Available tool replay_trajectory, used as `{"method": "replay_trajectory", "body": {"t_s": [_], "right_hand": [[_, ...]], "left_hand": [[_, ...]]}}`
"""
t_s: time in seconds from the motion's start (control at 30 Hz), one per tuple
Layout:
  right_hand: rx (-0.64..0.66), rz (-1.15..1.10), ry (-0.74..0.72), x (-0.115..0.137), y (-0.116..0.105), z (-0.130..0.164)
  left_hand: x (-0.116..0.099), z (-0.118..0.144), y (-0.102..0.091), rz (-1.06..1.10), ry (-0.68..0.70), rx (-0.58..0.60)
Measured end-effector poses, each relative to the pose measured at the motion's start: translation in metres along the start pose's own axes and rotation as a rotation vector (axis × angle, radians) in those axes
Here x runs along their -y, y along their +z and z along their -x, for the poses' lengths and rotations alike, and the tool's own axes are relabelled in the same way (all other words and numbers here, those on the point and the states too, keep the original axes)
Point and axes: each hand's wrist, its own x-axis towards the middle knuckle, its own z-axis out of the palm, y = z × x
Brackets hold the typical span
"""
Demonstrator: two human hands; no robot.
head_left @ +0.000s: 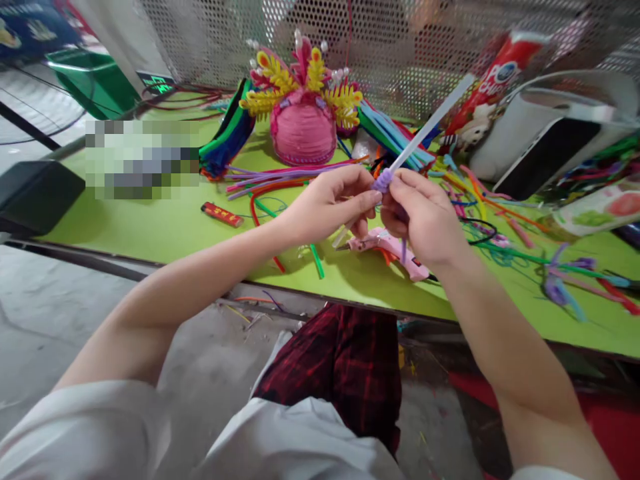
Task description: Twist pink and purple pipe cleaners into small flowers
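A white translucent rod (pixel 433 123), like a glue stick, slants up to the right between my hands. Around its middle, a purple pipe cleaner (pixel 383 180) is wound in a tight coil, with a loose end hanging below my right hand. My left hand (pixel 340 200) pinches the rod at the coil from the left. On the other side, my right hand (pixel 423 213) is closed on the pipe cleaner, its thumb and fingertip against the coil. Just beneath both hands lies a pink glue gun (pixel 375 240) on the green tabletop (pixel 170 230).
Behind my hands stands a pink domed headpiece (pixel 303 133) with yellow fuzzy branches. Bundles of pipe cleaners (pixel 295 175) lie around it. At right are a red chip can (pixel 493 83), a phone (pixel 545 157) and a bottle (pixel 595 210). A red lighter-sized packet (pixel 221 214) lies left.
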Motion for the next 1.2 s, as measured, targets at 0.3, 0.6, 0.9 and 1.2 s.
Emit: {"method": "replay_trajectory", "body": {"t_s": [0.3,0.6,0.9,1.2], "right_hand": [[0.013,-0.185,0.150,-0.004,0.001,-0.004],[0.005,-0.079,0.129,-0.003,0.000,0.002],[-0.081,0.128,0.025,-0.007,0.006,0.000],[-0.207,1.045,-0.692,-0.009,0.000,0.002]], "left_hand": [[0.000,0.002,0.004,0.153,-0.062,-0.170],[0.002,0.007,0.015,0.377,-0.149,-0.236],[0.004,0.005,0.015,0.332,-0.126,-0.327],[0.003,0.003,0.017,0.358,-0.046,-0.366]]}}
